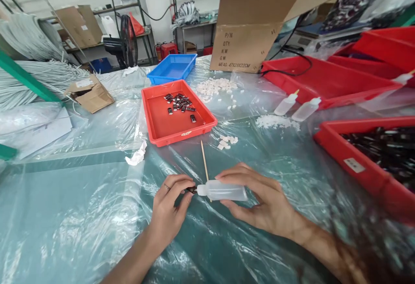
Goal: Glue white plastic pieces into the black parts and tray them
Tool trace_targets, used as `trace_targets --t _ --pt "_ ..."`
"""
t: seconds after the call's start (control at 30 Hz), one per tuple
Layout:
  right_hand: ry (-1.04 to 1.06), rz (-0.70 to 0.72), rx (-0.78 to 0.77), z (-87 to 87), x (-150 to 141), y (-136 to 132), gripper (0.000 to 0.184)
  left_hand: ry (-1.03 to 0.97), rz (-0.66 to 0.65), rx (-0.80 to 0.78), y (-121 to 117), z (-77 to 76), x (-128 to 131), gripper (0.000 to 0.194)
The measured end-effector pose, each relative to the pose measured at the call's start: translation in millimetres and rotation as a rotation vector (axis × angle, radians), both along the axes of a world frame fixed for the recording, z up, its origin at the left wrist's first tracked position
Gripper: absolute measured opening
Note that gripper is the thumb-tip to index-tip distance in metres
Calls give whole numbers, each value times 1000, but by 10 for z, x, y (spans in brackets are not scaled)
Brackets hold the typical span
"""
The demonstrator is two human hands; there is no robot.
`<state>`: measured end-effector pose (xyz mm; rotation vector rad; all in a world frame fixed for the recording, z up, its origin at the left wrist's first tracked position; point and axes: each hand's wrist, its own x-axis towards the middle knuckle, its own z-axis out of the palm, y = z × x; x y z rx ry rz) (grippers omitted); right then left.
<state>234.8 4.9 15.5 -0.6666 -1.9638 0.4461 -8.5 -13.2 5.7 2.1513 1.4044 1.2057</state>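
Three squeeze bottles are showing: one squeeze bottle (225, 190) is lying sideways in the right hand (264, 197), and two spare bottles (306, 110) are leaning by the red trays at the far right. One dark piece (192, 189) is sitting in the left hand (170, 199), just off the held bottle's nozzle or touching it; I cannot tell which. One stick (204, 158) is passing beneath the bottle. Roughly twenty more dark pieces (180, 102) are lying in one red tray (158, 122), with one blue tray (171, 68) standing behind it. Pale chips are forming two groups, a large heap (215, 86) and a small cluster (227, 141), while one white patch (275, 122) is spreading before the spare bottles.

Wrinkled, glossy clear plastic is covering the green desk (74, 232). The bottles are showing translucent, smooth, rounded walls; the stick is looking wooden, slim and pointed at its far end. The dark pieces are gleaming, small and oblong. One crumpled white tissue (136, 154) is resting left of the red tray.

The left hand is pinching its piece between thumb and fingertips, knuckles bending. The right hand is gripping the bottle between thumb below and fingers above, its forearm slanting in from the lower right.
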Motion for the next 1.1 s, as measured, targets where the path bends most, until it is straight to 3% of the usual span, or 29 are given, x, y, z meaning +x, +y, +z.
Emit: trace_targets --t 0.2,0.4,0.6,0.83,0.93,1.03,1.1 --pt "-25 -66 85 31 -13 -90 43 -18 -14 -14 6 55 29 13" --pt "-264 -70 240 50 25 -222 55 -44 -3 -19 9 45 34 12" --pt "-114 -128 110 21 -24 -184 59 53 -68 -46 2 10 4 15" --pt "-30 -138 79 0 -95 -153 59 88 -56 -44 8 -36 5 13" --pt "132 -151 -179 -32 -83 -158 41 89 -69 -99 -8 -15 -1 13" --pt "427 -33 -707 -69 -46 -108 18 84 -99 -200 -41 16 -25 12" --pt "604 63 -972 -95 -35 -64 24 73 -127 -268 -59 31 -43 14"
